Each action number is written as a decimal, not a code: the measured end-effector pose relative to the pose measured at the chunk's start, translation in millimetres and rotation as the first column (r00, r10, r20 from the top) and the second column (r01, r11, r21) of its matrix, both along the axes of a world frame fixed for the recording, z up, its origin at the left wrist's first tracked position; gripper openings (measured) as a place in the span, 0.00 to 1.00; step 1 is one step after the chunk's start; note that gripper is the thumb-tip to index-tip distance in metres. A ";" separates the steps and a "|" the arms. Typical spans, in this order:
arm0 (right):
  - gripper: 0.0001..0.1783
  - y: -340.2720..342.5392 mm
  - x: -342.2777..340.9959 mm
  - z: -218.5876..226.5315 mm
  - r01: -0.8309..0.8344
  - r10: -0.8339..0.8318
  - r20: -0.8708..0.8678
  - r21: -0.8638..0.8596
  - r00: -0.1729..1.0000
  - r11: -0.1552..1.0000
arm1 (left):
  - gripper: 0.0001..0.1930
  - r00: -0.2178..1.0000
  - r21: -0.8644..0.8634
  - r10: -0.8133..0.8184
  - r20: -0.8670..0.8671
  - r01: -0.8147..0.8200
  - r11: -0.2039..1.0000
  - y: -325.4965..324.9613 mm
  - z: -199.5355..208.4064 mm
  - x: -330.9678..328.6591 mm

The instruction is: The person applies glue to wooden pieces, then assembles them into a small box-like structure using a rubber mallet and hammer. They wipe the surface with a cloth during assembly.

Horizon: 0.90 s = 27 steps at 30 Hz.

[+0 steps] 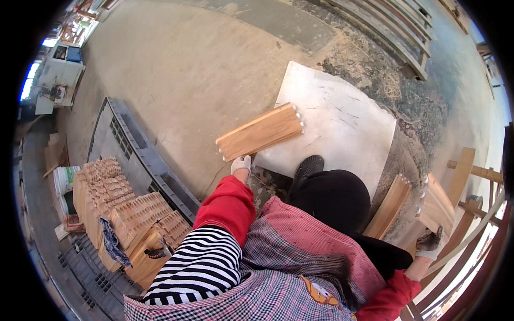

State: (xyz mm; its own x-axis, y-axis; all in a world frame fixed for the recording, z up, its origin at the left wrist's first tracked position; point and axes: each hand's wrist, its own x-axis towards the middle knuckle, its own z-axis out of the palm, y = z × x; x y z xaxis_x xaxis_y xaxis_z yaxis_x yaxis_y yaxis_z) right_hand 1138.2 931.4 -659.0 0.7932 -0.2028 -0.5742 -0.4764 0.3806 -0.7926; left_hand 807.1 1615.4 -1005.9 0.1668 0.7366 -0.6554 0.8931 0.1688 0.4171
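Observation:
My left hand (241, 165), in a white glove, grips the near edge of a short wooden board (259, 134) with several white tips along its two ends. That board is held out over a pale sheet (337, 120) and the concrete floor. Off to the right, my right hand (429, 243), in a glove with a dark palm, closes on the lower end of another wooden board (436, 206), which also has white tips along one edge. Between that board and my leg leans a further wooden piece (390, 208). Part of each hand's fingers is hidden.
Stacked wooden pieces with notched ends (142, 214) stand on a dark plastic pallet (88, 273) at the left, a blue cloth (111, 243) on them. Behind is a grey pallet (142, 150). A wooden rack (476, 206) stands right; long beams (385, 32) lie far right.

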 end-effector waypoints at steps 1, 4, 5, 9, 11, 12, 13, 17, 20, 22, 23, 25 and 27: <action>0.13 23.2 -1.0 11.0 0.061 -0.061 -0.018 0.035 0.998 0.997 | 0.21 0.997 0.123 -0.066 -0.049 0.072 0.990 -3.8 15.0 -0.3; 0.13 22.2 -5.2 18.2 0.008 -0.008 0.015 -0.008 1.000 1.000 | 0.33 0.938 0.392 -0.254 -0.234 0.330 0.859 2.1 88.4 9.3; 0.13 20.4 -4.9 18.6 -0.017 0.017 0.015 -0.006 1.000 1.000 | 0.38 0.898 0.387 -0.283 -0.336 0.406 0.828 10.2 100.6 11.8; 0.14 57.0 -5.1 26.9 0.003 -0.004 -0.031 -0.035 1.000 0.999 | 0.52 0.702 0.219 -0.391 -0.596 0.610 0.762 46.5 143.5 21.8; 0.15 71.0 -7.3 32.0 0.037 -0.040 -0.044 -0.069 0.998 0.997 | 0.55 0.623 0.109 -0.461 -0.632 0.661 0.742 60.7 144.4 24.7; 0.15 63.7 -6.2 29.9 -0.003 0.001 -0.043 -0.055 0.999 0.998 | 0.56 0.587 0.071 -0.490 -0.645 0.684 0.726 66.9 143.9 25.2; 0.15 56.8 -6.5 29.3 -0.040 0.038 -0.039 -0.042 0.999 0.998 | 0.56 0.549 0.032 -0.520 -0.654 0.707 0.707 70.8 143.1 26.5; 0.15 57.5 -6.8 27.4 -0.013 0.011 -0.020 -0.112 1.000 0.994 | 0.59 0.398 -0.038 -0.599 -0.695 0.812 0.583 75.4 148.1 29.5; 0.15 66.5 -7.7 30.2 0.018 -0.023 -0.034 -0.129 0.999 0.991 | 0.60 0.379 -0.086 -0.599 -0.705 0.793 0.603 77.2 153.3 38.0; 0.14 59.6 -7.5 27.0 0.020 -0.025 -0.035 -0.123 0.999 0.992 | 0.61 0.380 -0.132 -0.608 -0.697 0.765 0.630 77.6 159.0 44.9; 0.14 55.9 -7.2 25.8 0.022 -0.026 -0.035 -0.120 0.999 0.993 | 0.62 0.379 -0.141 -0.608 -0.698 0.759 0.635 78.1 157.8 46.5; 0.14 51.5 -6.5 25.5 -0.016 0.013 -0.027 -0.095 1.000 0.995 | 0.62 0.377 -0.158 -0.606 -0.700 0.746 0.647 78.7 154.3 47.4; 0.15 51.3 -5.9 24.0 -0.035 0.034 -0.012 -0.093 0.999 0.995 | 0.62 0.381 -0.148 -0.595 -0.708 0.743 0.652 78.5 149.7 46.2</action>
